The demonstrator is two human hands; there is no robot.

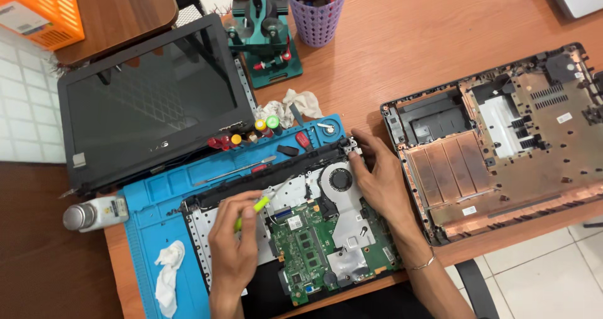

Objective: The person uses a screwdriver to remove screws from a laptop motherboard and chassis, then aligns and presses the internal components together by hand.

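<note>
Left hand (233,250): fingers closed around a yellow-green-handled screwdriver (256,206), tip on the opened laptop base with green circuit board (314,237).
Right hand (377,177): fingers spread, pressing the base's far right corner.
Location: blue silicone work mat (151,199), counter's near edge.

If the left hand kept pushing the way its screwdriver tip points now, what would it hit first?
The left hand aims its yellow-green screwdriver up and right. The tip already sits at the laptop's silver inner plate; beyond that, probably the black hinge strip, though depth is unclear.
</note>
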